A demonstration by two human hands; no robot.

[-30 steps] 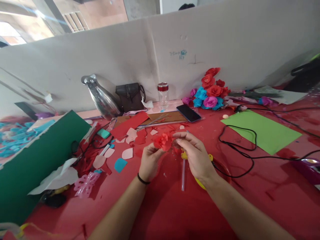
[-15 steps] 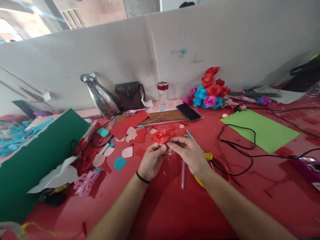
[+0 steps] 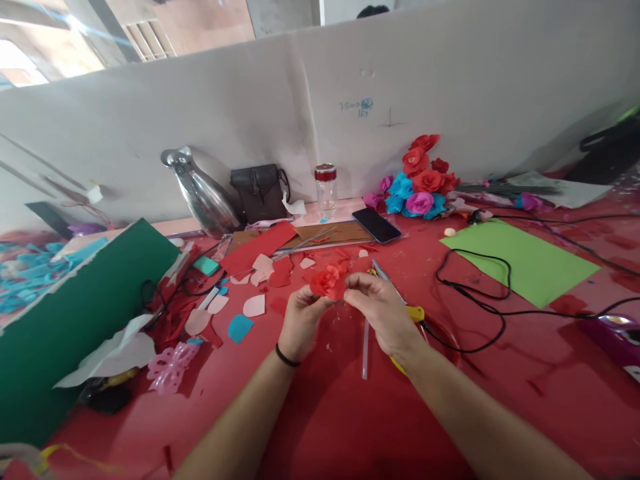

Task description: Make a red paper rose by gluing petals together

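A small red paper flower [image 3: 329, 282] is held up over the red table [image 3: 350, 413], just in front of me. My left hand [image 3: 300, 323] grips it from below and the left, fingers closed around its base. My right hand [image 3: 383, 312] pinches the flower's right edge with thumb and fingertips. Under my right hand lie a clear glue stick [image 3: 365, 349] and yellow-handled scissors [image 3: 407, 313]. Loose pink, red and blue paper petals [image 3: 255, 305] are scattered to the left of my hands.
At the back stand a silver vase [image 3: 203, 193], a brown bag [image 3: 260, 191], a red-capped jar [image 3: 326, 187], a phone [image 3: 377, 225] and a bunch of paper roses [image 3: 420, 183]. A green sheet [image 3: 523, 262] and black cables [image 3: 480, 300] lie right; a dark green board [image 3: 75, 313] left.
My right hand went from fingers spread above the flower to a pinch at its right edge. The flower has turned slightly in my left hand and stayed in place.
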